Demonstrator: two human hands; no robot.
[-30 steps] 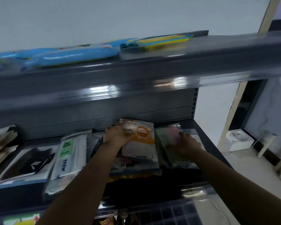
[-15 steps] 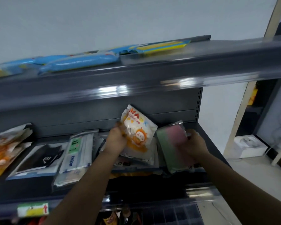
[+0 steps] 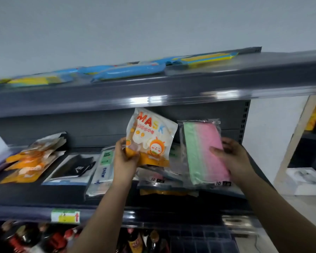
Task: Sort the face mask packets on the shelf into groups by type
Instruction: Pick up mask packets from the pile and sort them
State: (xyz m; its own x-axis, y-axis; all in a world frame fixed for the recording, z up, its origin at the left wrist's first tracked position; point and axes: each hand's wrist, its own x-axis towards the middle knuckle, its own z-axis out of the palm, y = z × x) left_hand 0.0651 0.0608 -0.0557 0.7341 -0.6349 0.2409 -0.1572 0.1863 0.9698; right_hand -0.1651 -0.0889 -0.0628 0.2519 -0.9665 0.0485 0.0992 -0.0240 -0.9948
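Filling the upper half of the view, a pale grey wall [image 3: 117,33] stands behind a dark grey shelving unit. Its top shelf [image 3: 171,88] crosses from 9 o'clock to 3 o'clock and carries long blue and yellow packs [image 3: 130,71] lying flat. Below it, the middle shelf [image 3: 35,199] holds the face mask packets, with a green and yellow price label [image 3: 65,215] on its front edge at 7 o'clock. At 3 o'clock, past the unit's end, a beige door frame [image 3: 290,152] rises beside a white box [image 3: 306,181] on the floor. At 6 o'clock, bottles [image 3: 49,240] stand on a lower shelf, blurred.

On the middle shelf, orange packets [image 3: 29,161] are piled at 9 o'clock; toward the centre lie a black mask packet [image 3: 73,170] and, touching it, a white packet marked FACE MASK [image 3: 105,167]. More packets [image 3: 159,181] are stacked flat under the raised ones.

Near the centre, the left hand [image 3: 125,157] pinches the lower left corner of a white and orange MASK packet [image 3: 150,139], holding it tilted, clear of the stack. Just beside it at 3 o'clock, the right hand [image 3: 232,157] grips a clear packet of green and pink masks [image 3: 202,152], thumb across its front, its lower edge at the stack.
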